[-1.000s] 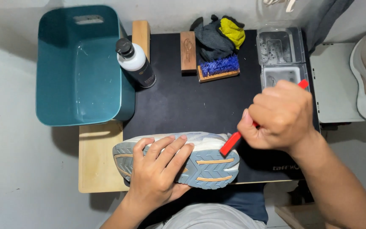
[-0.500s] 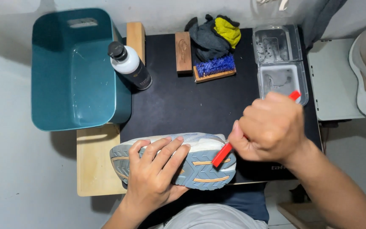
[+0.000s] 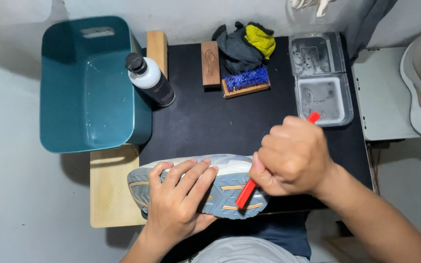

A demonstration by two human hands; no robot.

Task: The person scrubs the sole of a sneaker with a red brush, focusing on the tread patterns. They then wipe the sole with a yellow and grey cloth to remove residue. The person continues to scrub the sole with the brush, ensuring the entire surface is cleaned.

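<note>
Your right hand (image 3: 293,156) is fisted around the red brush (image 3: 246,193), its tip pulled down onto the sneaker (image 3: 230,187) sole since a second ago, so scrubbing continues. Your left hand (image 3: 179,199) lies flat, pinning it at the desk (image 3: 210,126) edge. Teal tub (image 3: 91,87) looks empty; clear trays (image 3: 322,78) show residue.

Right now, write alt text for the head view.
A left hand steadies a grey shoe sole-up on a black table while the right hand presses a red-handled tool against the sole. Behind: teal tub, bottle, blue-bristled brush.
</note>
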